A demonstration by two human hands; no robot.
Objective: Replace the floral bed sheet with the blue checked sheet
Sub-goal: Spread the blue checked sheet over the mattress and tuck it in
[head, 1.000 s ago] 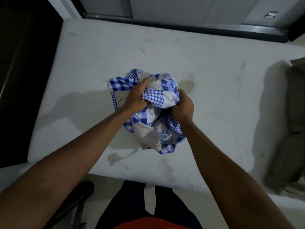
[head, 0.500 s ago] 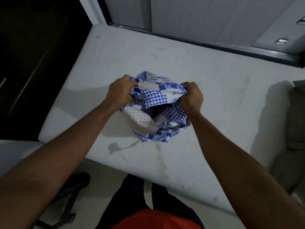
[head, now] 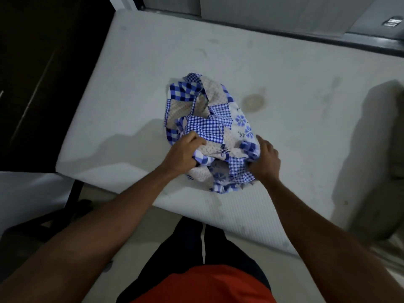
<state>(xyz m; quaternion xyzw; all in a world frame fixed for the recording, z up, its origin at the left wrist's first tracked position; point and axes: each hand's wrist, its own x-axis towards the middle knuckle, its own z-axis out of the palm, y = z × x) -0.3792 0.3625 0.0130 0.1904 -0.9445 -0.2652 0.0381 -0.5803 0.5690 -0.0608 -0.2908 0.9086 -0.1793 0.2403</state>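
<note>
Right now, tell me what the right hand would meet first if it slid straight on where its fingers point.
The right hand holds the sheet at its right edge. Straight on, its fingers would likely skim the bundle's side, then cross bare mattress toward the brown stain; depth is unclear.

The fingers [head: 193, 139] of the left hand [head: 181, 155] sink out of sight into the crumpled blue checked patchwork sheet [head: 207, 127]; the right hand [head: 265, 159] covers its own hold there.

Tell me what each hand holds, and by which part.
Both hold the bunched blue checked sheet at its near end: the left hand grips a fold on its left side, the right hand pinches its right edge.
</note>
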